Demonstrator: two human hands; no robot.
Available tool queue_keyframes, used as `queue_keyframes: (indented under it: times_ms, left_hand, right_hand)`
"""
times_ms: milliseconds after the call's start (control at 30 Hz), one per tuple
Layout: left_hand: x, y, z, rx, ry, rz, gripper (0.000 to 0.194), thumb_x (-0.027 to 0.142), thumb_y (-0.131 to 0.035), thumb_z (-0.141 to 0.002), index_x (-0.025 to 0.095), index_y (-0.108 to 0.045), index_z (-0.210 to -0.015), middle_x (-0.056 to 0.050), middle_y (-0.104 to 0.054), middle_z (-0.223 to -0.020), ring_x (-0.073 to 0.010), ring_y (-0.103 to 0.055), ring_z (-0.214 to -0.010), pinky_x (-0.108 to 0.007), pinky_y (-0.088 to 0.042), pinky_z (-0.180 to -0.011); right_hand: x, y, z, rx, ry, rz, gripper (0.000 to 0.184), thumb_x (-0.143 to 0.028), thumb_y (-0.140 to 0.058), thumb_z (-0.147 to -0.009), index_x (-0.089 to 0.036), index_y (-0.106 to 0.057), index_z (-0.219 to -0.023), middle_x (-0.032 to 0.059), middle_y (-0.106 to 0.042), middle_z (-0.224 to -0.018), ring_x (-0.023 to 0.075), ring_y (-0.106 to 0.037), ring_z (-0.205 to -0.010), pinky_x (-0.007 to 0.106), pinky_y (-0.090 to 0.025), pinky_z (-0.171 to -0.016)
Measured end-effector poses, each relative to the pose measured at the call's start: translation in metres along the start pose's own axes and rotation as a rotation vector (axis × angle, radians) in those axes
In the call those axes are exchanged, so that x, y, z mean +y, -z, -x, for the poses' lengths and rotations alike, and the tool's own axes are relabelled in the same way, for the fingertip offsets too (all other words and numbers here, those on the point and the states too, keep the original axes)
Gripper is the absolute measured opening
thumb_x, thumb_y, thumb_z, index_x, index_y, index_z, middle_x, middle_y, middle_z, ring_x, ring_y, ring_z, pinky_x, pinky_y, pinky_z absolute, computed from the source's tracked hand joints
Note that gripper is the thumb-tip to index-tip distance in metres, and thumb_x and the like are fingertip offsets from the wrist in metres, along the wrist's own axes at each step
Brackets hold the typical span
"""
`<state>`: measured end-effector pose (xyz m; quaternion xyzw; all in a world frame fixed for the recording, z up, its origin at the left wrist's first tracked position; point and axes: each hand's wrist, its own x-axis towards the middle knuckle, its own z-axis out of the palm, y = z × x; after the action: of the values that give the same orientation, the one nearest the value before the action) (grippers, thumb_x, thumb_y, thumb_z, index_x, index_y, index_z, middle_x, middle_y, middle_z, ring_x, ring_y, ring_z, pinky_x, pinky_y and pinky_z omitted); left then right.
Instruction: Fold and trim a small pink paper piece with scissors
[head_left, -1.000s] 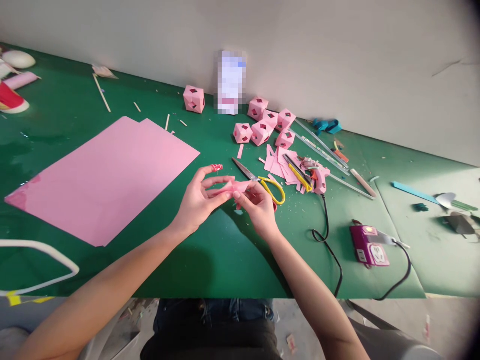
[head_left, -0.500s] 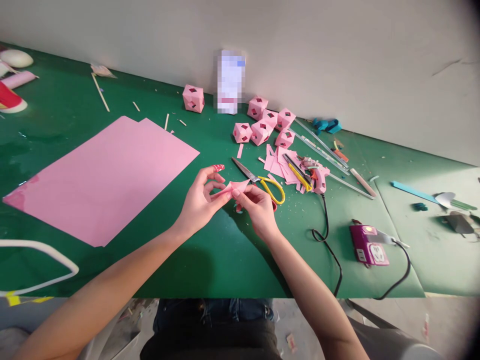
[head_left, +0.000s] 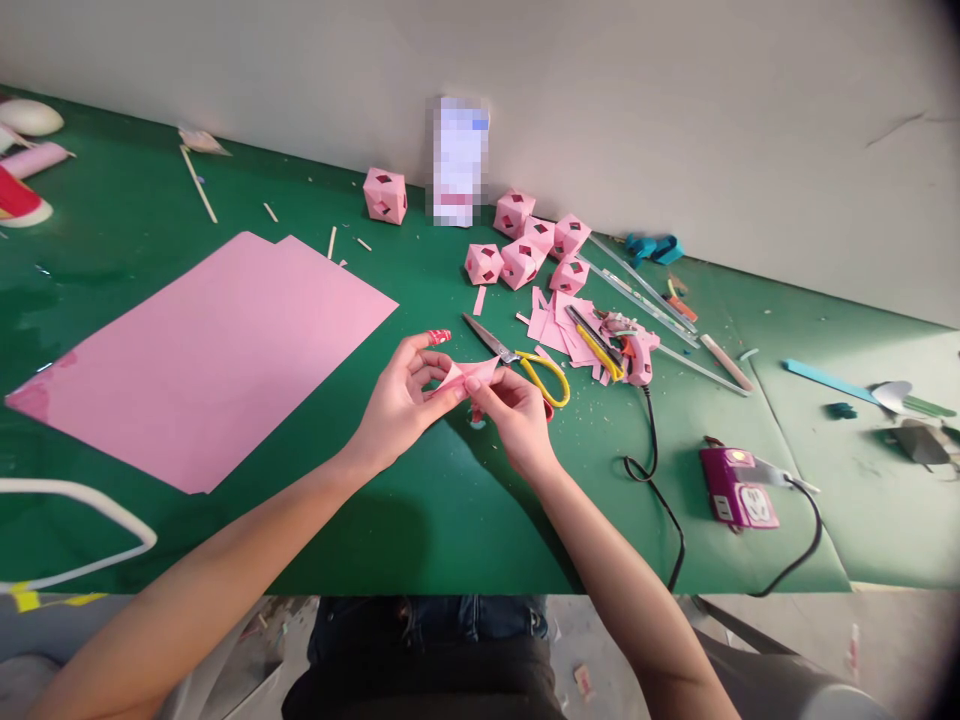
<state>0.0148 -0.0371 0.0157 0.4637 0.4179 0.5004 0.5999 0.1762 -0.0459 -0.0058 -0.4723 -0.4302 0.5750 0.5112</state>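
Between my two hands is a small folded piece of pink paper [head_left: 474, 374], held above the green table. My left hand [head_left: 401, 400] pinches its left side with thumb and fingers, the index finger raised with a red-and-white covering at its tip. On the right side my right hand [head_left: 516, 410] grips the paper, thumb on top; its other fingers are partly hidden. Just beyond lie scissors [head_left: 517, 358] with yellow handles, partly behind my right hand. Several folded pink paper cubes [head_left: 523, 262] with diamond-shaped holes stand farther back.
Large pink sheets [head_left: 217, 360] cover the left of the table [head_left: 360, 540]. Right of the scissors are pink paper strips [head_left: 551, 325], a yellow cutter [head_left: 600, 352] and a pink glue gun [head_left: 640, 355] with a trailing cord. A purple power socket [head_left: 739, 490] sits near the right edge.
The folded paper's upper edges look slightly more spread between my fingers. Both hands stay in nearly the same place.
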Motion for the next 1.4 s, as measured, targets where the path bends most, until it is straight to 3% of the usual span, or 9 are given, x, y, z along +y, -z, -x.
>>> queue_keyframes:
  times_ms: [100, 300, 667, 833, 967, 1100, 1233, 1400]
  left_hand:
    - [0.002, -0.001, 0.001, -0.006, 0.043, 0.021, 0.069, 0.041, -0.092, -0.073, 0.022, -0.053, -0.127, -0.003, -0.070, -0.098, -0.0209, -0.072, -0.098, -0.036, -0.062, -0.090]
    - [0.001, 0.001, 0.001, -0.002, 0.083, 0.022, 0.065, 0.041, -0.090, -0.075, 0.021, -0.054, -0.125, -0.001, -0.074, -0.090, -0.0193, -0.074, -0.080, -0.039, -0.062, -0.088]
    - [-0.004, 0.003, -0.002, -0.015, 0.114, 0.041, 0.051, 0.035, -0.087, -0.077, 0.019, -0.062, -0.120, -0.003, -0.077, -0.092, -0.0190, -0.075, -0.085, -0.035, -0.064, -0.084]
    - [-0.006, 0.007, -0.004, 0.006, 0.113, -0.004, 0.049, 0.031, -0.085, -0.077, 0.020, -0.063, -0.120, -0.003, -0.078, -0.092, -0.0190, -0.074, -0.081, -0.034, -0.063, -0.079]
    - [-0.007, 0.007, -0.003, 0.002, 0.053, -0.094, 0.044, 0.030, -0.080, -0.081, 0.021, -0.065, -0.122, -0.003, -0.078, -0.094, -0.0182, -0.073, -0.078, -0.031, -0.062, -0.074]
    - [-0.010, 0.007, -0.003, 0.040, 0.008, -0.134, 0.049, 0.038, -0.083, -0.083, 0.022, -0.064, -0.124, -0.004, -0.078, -0.095, -0.0197, -0.074, -0.083, -0.031, -0.062, -0.074]
    - [-0.011, 0.011, -0.007, 0.062, 0.033, -0.141, 0.051, 0.043, -0.083, -0.083, 0.021, -0.062, -0.124, -0.003, -0.077, -0.089, -0.0193, -0.074, -0.080, -0.032, -0.063, -0.075]
    - [-0.005, 0.018, -0.008, 0.007, 0.007, -0.259, 0.050, 0.039, -0.079, -0.087, 0.021, -0.058, -0.129, -0.002, -0.075, -0.088, -0.0201, -0.074, -0.083, -0.034, -0.060, -0.082]
  right_hand:
    - [-0.001, -0.001, 0.000, -0.003, 0.012, 0.015, 0.041, -0.057, -0.087, -0.076, -0.021, -0.066, -0.075, -0.0021, -0.066, -0.068, 0.0118, -0.057, -0.058, 0.026, -0.051, -0.055]
    - [-0.001, -0.002, 0.000, -0.013, 0.024, 0.019, 0.043, -0.059, -0.086, -0.077, -0.022, -0.064, -0.075, -0.0008, -0.070, -0.070, 0.0125, -0.058, -0.059, 0.026, -0.052, -0.055]
    - [-0.003, 0.000, 0.002, -0.034, 0.080, 0.086, 0.043, -0.056, -0.084, -0.081, -0.022, -0.061, -0.073, -0.0006, -0.070, -0.070, 0.0138, -0.062, -0.063, 0.027, -0.051, -0.057]
    - [-0.007, 0.004, 0.000, 0.094, 0.160, 0.168, 0.037, -0.056, -0.085, -0.080, -0.023, -0.073, -0.093, 0.0016, -0.075, -0.084, 0.0160, -0.067, -0.070, 0.028, -0.053, -0.058]
    - [-0.002, 0.004, 0.001, 0.179, 0.213, 0.255, 0.031, -0.053, -0.081, -0.085, -0.023, -0.071, -0.081, 0.0020, -0.075, -0.075, 0.0174, -0.068, -0.066, 0.032, -0.057, -0.062]
    - [0.005, 0.001, 0.007, 0.230, 0.379, 0.466, 0.020, -0.041, -0.074, -0.091, -0.025, -0.070, -0.080, 0.0022, -0.078, -0.078, 0.0176, -0.069, -0.063, 0.033, -0.059, -0.063]
    - [0.000, 0.001, 0.011, 0.124, 0.499, 0.632, 0.012, -0.038, -0.072, -0.094, -0.028, -0.078, -0.090, 0.0036, -0.083, -0.089, 0.0199, -0.074, -0.071, 0.035, -0.063, -0.072]
    - [-0.008, 0.011, 0.008, -0.042, 0.298, 0.454, 0.018, -0.044, -0.077, -0.092, -0.027, -0.082, -0.092, 0.0029, -0.084, -0.091, 0.0217, -0.078, -0.077, 0.037, -0.065, -0.077]
